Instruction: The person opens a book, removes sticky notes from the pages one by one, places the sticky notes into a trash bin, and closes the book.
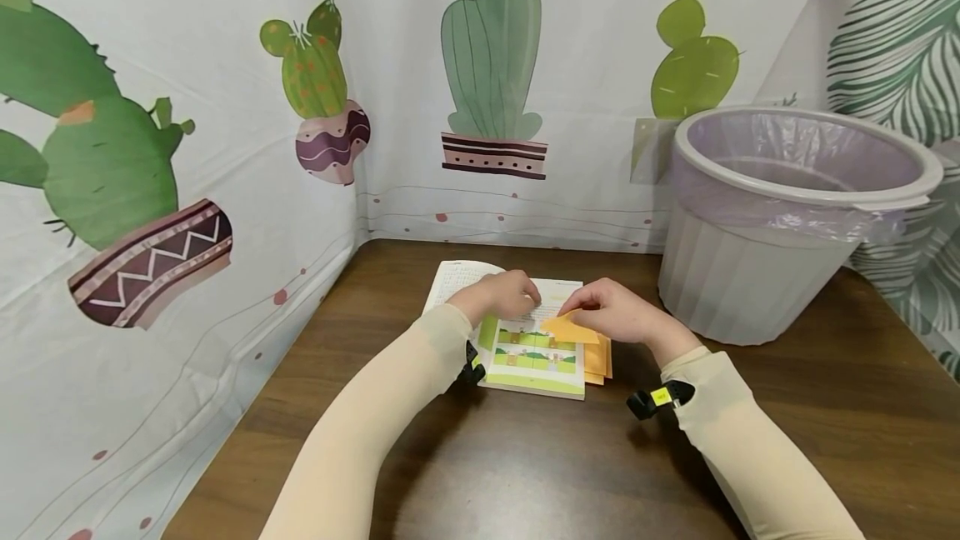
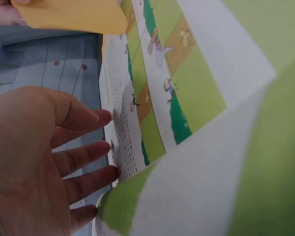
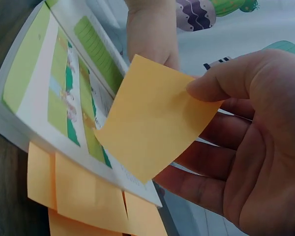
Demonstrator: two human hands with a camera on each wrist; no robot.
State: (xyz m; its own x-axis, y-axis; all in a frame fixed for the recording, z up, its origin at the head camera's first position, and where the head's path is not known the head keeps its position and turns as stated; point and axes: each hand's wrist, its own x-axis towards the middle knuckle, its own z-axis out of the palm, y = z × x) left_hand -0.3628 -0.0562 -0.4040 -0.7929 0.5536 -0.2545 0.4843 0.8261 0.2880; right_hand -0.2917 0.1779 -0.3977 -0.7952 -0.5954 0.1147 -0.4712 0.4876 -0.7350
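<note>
An illustrated book (image 1: 536, 361) lies spread on the brown table, its right page printed with green cartoon panels. Over that page my right hand (image 1: 618, 312) pinches an orange sticky note (image 3: 152, 115) by one corner, between thumb and fingers. My left hand (image 1: 504, 294) rests on the upper part of the book, its fingertips (image 2: 104, 147) touching the page with nothing gripped. Several more orange sticky notes (image 3: 88, 191) stick out from the book's right edge.
A grey bin (image 1: 750, 273) with a purple-tinted liner stands at the right back of the table (image 1: 510, 473). Behind the table hangs a white cloth (image 1: 405, 107) printed with cacti. Black wrist cameras are strapped to both wrists.
</note>
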